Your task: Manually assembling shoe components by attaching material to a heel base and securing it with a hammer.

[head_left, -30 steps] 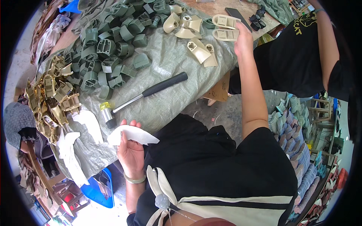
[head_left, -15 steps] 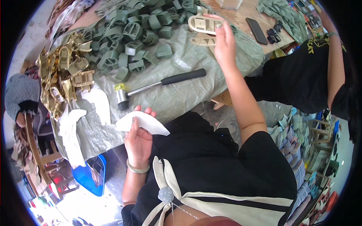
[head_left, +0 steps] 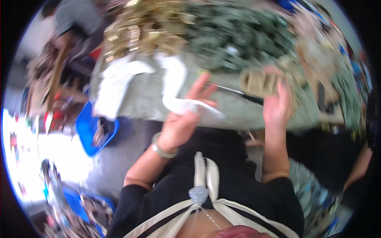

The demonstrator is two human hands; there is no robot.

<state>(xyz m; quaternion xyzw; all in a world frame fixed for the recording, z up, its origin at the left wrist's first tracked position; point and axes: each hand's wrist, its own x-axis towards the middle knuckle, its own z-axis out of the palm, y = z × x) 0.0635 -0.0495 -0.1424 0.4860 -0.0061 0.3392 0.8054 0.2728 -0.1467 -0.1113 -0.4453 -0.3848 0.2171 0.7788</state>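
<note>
My left hand (head_left: pixel 184 119) pinches a white curved piece (head_left: pixel 210 112), flat and tapering to a point, with the thumb on top and the fingers behind. My right hand (head_left: pixel 278 101) grips a beige hollow plastic piece (head_left: pixel 258 82) with rounded ends and ribs, like a shoe heel or platform. Between the hands a mallet (head_left: pixel 234 90) with a metal shaft and black handle lies on the table; my left fingers hide its head. More white curved pieces (head_left: pixel 115 85) lie left of my left hand. Motion blurs the whole picture.
Gold plastic pieces (head_left: pixel 149 29) and dark green hollow blocks (head_left: pixel 238 37) are heaped along the far side of the cloth-covered table (head_left: pixel 147 105). A dark phone (head_left: pixel 322 95) lies at right. A blue bin (head_left: pixel 89 137) stands below left. People are at the far left and right.
The view has swung, shifting the table scene in the picture. My hands are closer together, the left now in front of the mallet head. Both still hold their pieces.
</note>
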